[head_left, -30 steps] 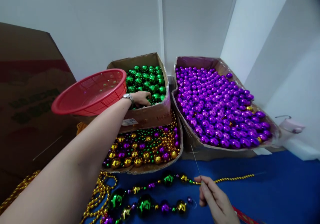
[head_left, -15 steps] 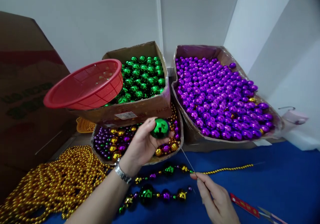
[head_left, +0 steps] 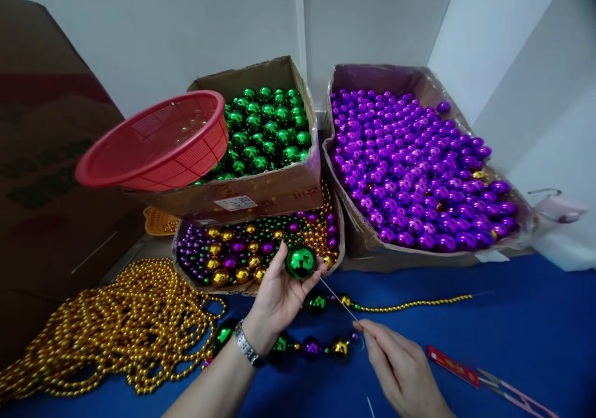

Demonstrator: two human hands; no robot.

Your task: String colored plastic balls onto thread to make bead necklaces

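From my feed, parts of the scene are cut off: my right hand [head_left: 403,371] runs out of the bottom edge, so I see only its thumb and forefinger pinched on a thin, straight metal needle [head_left: 336,296]; the thread behind it is too fine to make out. The needle's far tip meets the glossy green plastic ball bead [head_left: 300,261], though I cannot tell whether it has entered a hole. My left hand [head_left: 278,297] curls loosely around that bead, fingertips gripping its sides, palm half open, a metal wristwatch [head_left: 246,343] on the wrist. The bead sits above the blue cloth tabletop [head_left: 512,331], just in front of a shallow cardboard tray of mixed gold, purple and green beads [head_left: 242,259]. The bead is mirror-smooth and round, showing a bright reflection.

A partly strung garland of green, purple and gold beads [head_left: 321,346] lies under my hands, partly hidden by the left wrist. A heap of small gold bead chains [head_left: 116,325] spreads at left. Behind stand a cardboard box of green balls [head_left: 261,191], a red mesh plastic basket [head_left: 153,145] leaning on it, and a cardboard box of purple balls [head_left: 419,163].
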